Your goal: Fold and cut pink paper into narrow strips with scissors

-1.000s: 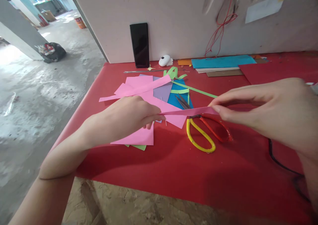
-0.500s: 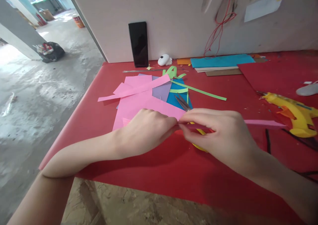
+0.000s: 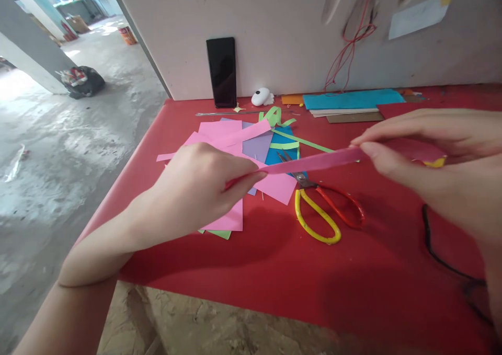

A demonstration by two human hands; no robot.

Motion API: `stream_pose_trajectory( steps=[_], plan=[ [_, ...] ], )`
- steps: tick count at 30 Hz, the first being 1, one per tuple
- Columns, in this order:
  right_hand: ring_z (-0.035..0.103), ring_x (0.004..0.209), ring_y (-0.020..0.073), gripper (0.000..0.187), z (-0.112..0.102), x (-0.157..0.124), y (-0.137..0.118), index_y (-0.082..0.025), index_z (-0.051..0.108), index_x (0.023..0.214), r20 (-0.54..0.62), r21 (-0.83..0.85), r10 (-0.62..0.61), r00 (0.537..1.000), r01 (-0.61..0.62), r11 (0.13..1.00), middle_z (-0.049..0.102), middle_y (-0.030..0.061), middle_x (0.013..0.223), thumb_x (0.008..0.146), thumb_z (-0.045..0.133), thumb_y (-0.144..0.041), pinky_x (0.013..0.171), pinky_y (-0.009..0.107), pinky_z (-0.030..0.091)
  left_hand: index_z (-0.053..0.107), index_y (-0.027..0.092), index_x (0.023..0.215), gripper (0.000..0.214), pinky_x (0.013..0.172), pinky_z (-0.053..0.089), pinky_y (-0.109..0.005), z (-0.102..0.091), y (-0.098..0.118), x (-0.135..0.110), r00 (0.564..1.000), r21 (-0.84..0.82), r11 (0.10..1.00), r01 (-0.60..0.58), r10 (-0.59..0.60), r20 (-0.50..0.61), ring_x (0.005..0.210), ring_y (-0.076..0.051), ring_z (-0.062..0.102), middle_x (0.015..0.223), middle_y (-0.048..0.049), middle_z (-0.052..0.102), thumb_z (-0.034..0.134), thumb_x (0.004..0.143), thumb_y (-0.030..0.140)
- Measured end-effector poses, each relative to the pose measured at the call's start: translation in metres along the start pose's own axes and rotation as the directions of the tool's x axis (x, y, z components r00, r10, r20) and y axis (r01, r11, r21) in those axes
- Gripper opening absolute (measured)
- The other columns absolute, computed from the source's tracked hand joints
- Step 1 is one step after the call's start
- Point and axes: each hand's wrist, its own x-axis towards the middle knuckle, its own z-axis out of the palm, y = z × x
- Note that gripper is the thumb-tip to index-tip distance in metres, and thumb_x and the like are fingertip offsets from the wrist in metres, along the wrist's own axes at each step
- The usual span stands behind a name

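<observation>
A long pink paper strip (image 3: 309, 162) is stretched in the air between both hands, above the red table (image 3: 274, 271). My left hand (image 3: 196, 187) pinches its left end with closed fingers. My right hand (image 3: 439, 161) pinches the strip further right between thumb and fingers. Under the strip lie scissors (image 3: 321, 211) with one yellow and one red handle, blades pointing to the far left. A pile of pink, purple, blue and green paper sheets (image 3: 243, 151) lies beyond my left hand.
A black phone (image 3: 221, 71) leans upright on the white wall. A small white object (image 3: 261, 96), a thin metal rod (image 3: 223, 113), and stacked coloured sheets (image 3: 349, 104) lie at the back. A black cable (image 3: 443, 255) runs at right. The table's near edge drops to the floor.
My right hand has slid back out to the right along the strip after meeting my left hand; the strip is lifted and taut again. The yellow tool at right is now mostly hidden.
</observation>
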Motion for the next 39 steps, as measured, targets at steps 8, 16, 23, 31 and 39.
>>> stream_pose_trajectory(
  steps=[8, 16, 23, 31, 39],
  plan=[
    [0.072, 0.074, 0.0212, 0.010, 0.021, -0.017, -0.029, -0.019, 0.069, 0.080, 0.069, -0.111, -0.466, 0.882, 0.471, 0.875, 0.076, 0.0043, 0.081, 0.084, 0.061, -0.013, 0.099, 0.047, 0.054, 0.060, 0.014, 0.057, 0.038, 0.042, 0.022, -0.021, 0.025, 0.007, 0.002, 0.993, -0.006, 0.997, -0.076, 0.076, 0.091, 0.040, -0.007, 0.030, 0.042, 0.0041, 0.043, 0.047, 0.092, 0.017],
    [0.069, 0.105, 0.0281, 0.021, 0.027, -0.026, -0.028, -0.026, 0.070, 0.085, 0.000, -0.322, -0.503, 0.864, 0.476, 0.818, 0.074, 0.0079, 0.106, 0.087, 0.055, -0.010, 0.110, 0.058, 0.039, 0.067, 0.015, 0.067, 0.030, 0.040, 0.024, -0.024, 0.033, 0.007, 0.000, 0.992, 0.139, 0.984, -0.110, 0.099, 0.080, 0.040, -0.010, 0.048, 0.049, 0.0018, 0.059, 0.048, 0.091, 0.014],
    [0.071, 0.074, 0.0179, 0.017, 0.039, -0.027, -0.034, -0.022, 0.066, 0.079, 0.070, -0.010, -0.431, 0.900, 0.432, 0.902, 0.076, 0.0011, 0.079, 0.085, 0.059, -0.008, 0.086, 0.041, 0.057, 0.064, 0.015, 0.067, 0.030, 0.039, 0.022, -0.025, 0.035, 0.009, -0.002, 0.986, 0.156, 0.975, -0.158, 0.149, 0.070, 0.038, -0.011, 0.043, 0.045, 0.0030, 0.052, 0.041, 0.085, 0.006],
    [0.066, 0.063, 0.0112, 0.020, 0.034, -0.028, -0.044, -0.018, 0.063, 0.072, 0.126, 0.082, -0.321, 0.939, 0.312, 0.946, 0.072, -0.0001, 0.074, 0.082, 0.056, -0.003, 0.057, 0.022, 0.052, 0.057, 0.013, 0.065, 0.029, 0.040, 0.027, -0.020, 0.040, 0.013, -0.005, 0.979, -0.012, 0.981, -0.196, 0.196, 0.055, 0.038, -0.007, 0.037, 0.045, 0.0055, 0.046, 0.036, 0.076, -0.004],
    [0.060, 0.052, 0.0101, 0.022, 0.019, -0.015, -0.037, -0.019, 0.058, 0.064, 0.082, -0.027, -0.318, 0.944, 0.321, 0.947, 0.066, -0.0026, 0.061, 0.080, 0.056, -0.004, 0.047, 0.022, 0.044, 0.063, 0.016, 0.067, 0.034, 0.041, 0.027, -0.020, 0.026, 0.008, -0.002, 0.996, 0.069, 0.994, -0.090, 0.090, 0.006, 0.039, -0.006, 0.040, 0.045, 0.0032, 0.055, 0.044, 0.095, 0.018]
  ],
)
